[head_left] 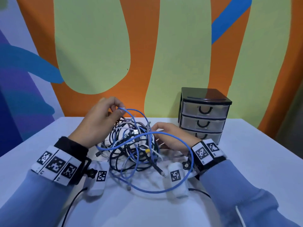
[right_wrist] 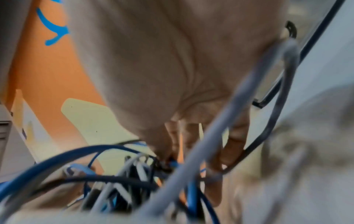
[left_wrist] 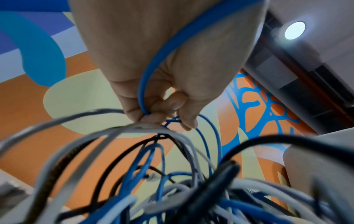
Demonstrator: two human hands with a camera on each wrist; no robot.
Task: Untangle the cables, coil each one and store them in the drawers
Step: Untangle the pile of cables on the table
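A tangle of cables (head_left: 131,145), blue, black, white and grey, lies heaped in the middle of the white table (head_left: 246,169). My left hand (head_left: 118,109) is raised over the heap's far left and pinches a loop of the blue cable (head_left: 164,132) between thumb and fingers; the left wrist view shows the left hand (left_wrist: 162,116) with that blue cable (left_wrist: 153,68) running across the palm. My right hand (head_left: 155,131) sits against the heap's right side. In the blurred right wrist view the fingers (right_wrist: 233,144) reach down among the strands, and any grip is unclear.
A small black drawer unit (head_left: 204,115) with three clear, shut drawers stands at the back right, close to my right hand. A white cloth (head_left: 155,179) lies under the heap. A painted wall rises right behind the table. Black leads (head_left: 72,203) trail from my wrists toward me.
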